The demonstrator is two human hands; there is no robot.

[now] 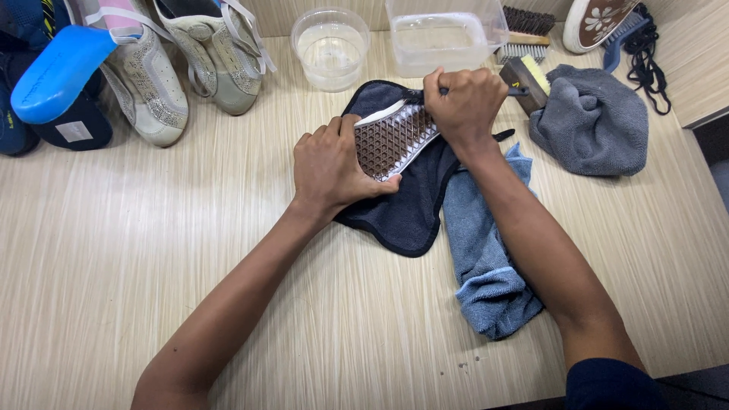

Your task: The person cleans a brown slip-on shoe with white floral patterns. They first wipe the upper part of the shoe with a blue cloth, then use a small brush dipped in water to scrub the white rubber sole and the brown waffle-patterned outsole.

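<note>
A shoe (395,137) lies sole-up on a dark navy cloth (410,212) in the middle of the wooden table; its brown patterned sole has a white rim. My left hand (330,163) grips the shoe's near end and holds it down. My right hand (465,102) is closed in a fist around a dark thin-handled tool, most likely a small brush, pressed at the far end of the sole. The tool's head is hidden by the fist.
A light blue towel (486,266) lies under my right forearm. A grey towel (592,121), a wooden brush (525,80), two clear tubs of water (330,45) (444,34) and a pair of beige sneakers (175,61) line the far side. Blue insole (57,72) at far left.
</note>
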